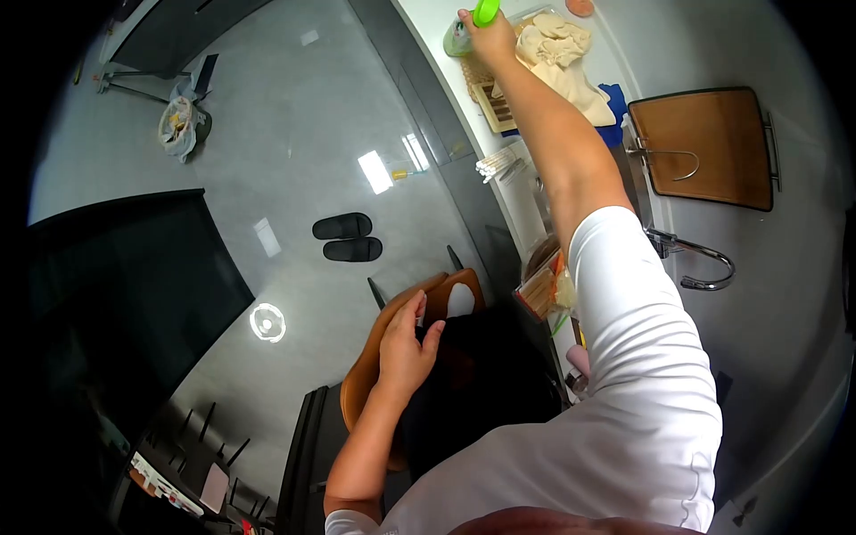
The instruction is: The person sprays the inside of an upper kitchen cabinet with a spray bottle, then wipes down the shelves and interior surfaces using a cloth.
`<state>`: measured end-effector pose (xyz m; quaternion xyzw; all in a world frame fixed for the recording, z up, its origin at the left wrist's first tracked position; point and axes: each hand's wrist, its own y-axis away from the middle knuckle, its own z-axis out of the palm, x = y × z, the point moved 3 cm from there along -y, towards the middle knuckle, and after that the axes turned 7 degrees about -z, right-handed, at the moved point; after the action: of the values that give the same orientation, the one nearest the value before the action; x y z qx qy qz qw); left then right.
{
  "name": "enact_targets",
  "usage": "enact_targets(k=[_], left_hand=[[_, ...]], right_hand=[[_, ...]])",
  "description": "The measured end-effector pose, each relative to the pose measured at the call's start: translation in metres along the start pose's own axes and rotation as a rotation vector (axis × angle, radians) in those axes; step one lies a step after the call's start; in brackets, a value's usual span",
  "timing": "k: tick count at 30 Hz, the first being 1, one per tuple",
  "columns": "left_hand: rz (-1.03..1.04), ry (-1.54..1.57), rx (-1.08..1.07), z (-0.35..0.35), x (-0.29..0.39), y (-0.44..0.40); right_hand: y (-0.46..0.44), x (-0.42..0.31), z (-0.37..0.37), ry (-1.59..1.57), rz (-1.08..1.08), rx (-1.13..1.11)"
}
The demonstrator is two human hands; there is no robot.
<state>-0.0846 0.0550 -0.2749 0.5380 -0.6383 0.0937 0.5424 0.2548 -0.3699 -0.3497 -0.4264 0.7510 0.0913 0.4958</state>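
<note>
Head view is showing the right hand (pixel 490 37) reaching to the far right of the scene, its grip closing around a bright green plastic piece (pixel 486 12) at the far edge of view, though how the fingers are wrapping it is partly hidden. A pale green translucent container (pixel 456 41) is standing just left of that hand on the long white surface (pixel 426 20). Crumpled cream cloth (pixel 560 49) is lying just to the right, and a pale slatted wooden tray (pixel 493 109) is resting nearer. The left hand (pixel 410 346) is hovering over a tan chair (pixel 360 383), holding its thumb apart from its gently bent fingers.
</note>
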Motion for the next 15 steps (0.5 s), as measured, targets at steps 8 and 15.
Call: enact_targets(k=[8, 15], left_hand=[[0.068, -0.015, -0.034, 0.014, 0.012, -0.022], [0.090, -0.005, -0.080, 0.030, -0.001, -0.027]], right_hand=[[-0.016, -0.014, 0.003, 0.032, 0.027, -0.098], [-0.061, 0.031, 0.034, 0.064, 0.165, -0.170]])
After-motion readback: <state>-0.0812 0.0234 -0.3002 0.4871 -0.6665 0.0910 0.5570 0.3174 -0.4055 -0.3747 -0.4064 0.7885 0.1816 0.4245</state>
